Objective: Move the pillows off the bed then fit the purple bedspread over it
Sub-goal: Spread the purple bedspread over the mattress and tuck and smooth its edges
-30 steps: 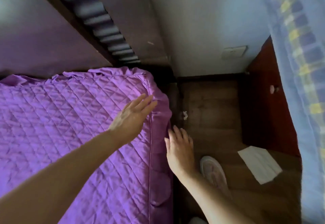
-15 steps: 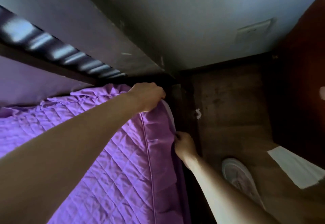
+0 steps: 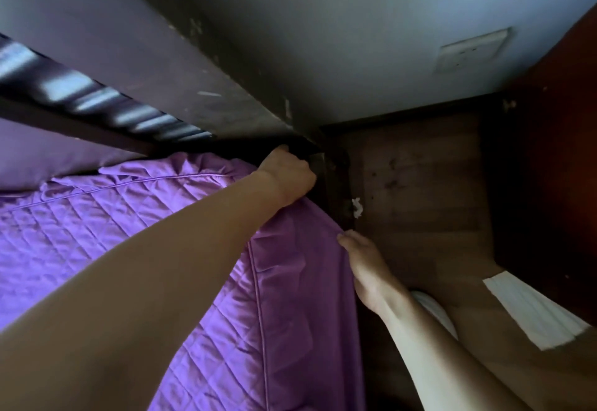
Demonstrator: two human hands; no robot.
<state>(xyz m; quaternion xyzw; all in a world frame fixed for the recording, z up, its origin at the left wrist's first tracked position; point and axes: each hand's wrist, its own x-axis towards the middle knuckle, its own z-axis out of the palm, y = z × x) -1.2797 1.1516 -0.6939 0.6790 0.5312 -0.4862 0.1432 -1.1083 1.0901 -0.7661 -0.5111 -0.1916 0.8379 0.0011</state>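
The purple quilted bedspread [image 3: 106,226] covers the bed and hangs down its right side. My left hand [image 3: 287,174] reaches over the far right corner of the bed, by the dark headboard [image 3: 200,87], its fingers curled round the bedspread's corner. Lower on the bed's right side, my right hand [image 3: 365,265] grips the hanging edge of the bedspread; its fingers are hidden behind the cloth. A purple pillow [image 3: 48,155] lies against the headboard at the left.
A wooden floor [image 3: 420,178] runs along the bed's right side, with a small white scrap [image 3: 356,207] and a white sheet of paper [image 3: 529,310] on it. A dark red cabinet [image 3: 555,168] stands at the right. My white shoe [image 3: 433,310] shows below my right arm.
Both hands were flat and open near the bed's corner a second ago. The left hand reached to the corner and closed on the bedspread; the right hand dropped to the hanging edge and gripped it.
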